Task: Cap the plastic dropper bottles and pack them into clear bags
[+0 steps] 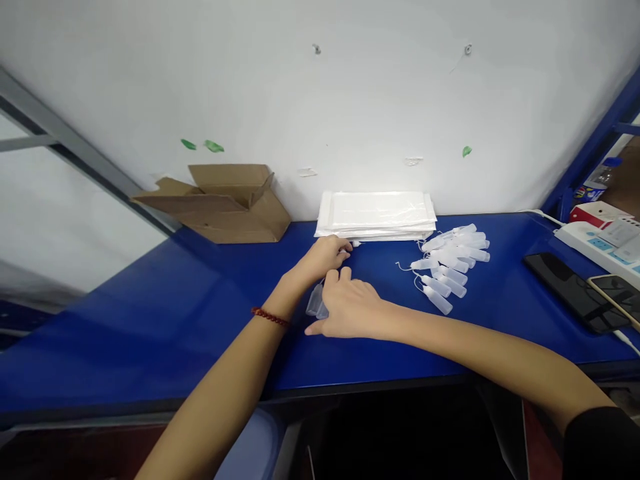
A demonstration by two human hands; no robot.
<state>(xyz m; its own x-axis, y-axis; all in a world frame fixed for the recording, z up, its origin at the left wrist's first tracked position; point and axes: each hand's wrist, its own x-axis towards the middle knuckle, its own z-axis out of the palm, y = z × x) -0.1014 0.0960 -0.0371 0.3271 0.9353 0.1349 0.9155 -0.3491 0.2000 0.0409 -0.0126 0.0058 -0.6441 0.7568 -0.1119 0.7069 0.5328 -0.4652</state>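
Note:
My left hand has its fingers curled close to the table, just in front of the white packets. Something pale shows at its fingertips, too small to name, and a small white tip lies beside them. Closer to me, my right hand is palm down with thumb and fingers apart. Small translucent squeeze bottles lie on the table by its inner side, partly covered by the hand. To the right is a loose pile of similar squeeze bottles, several with thin strings at one end.
A stack of flat white packets lies against the wall. An open cardboard box stands at the back left of the blue table. Two phones, one a black phone, and a white power strip are on the right.

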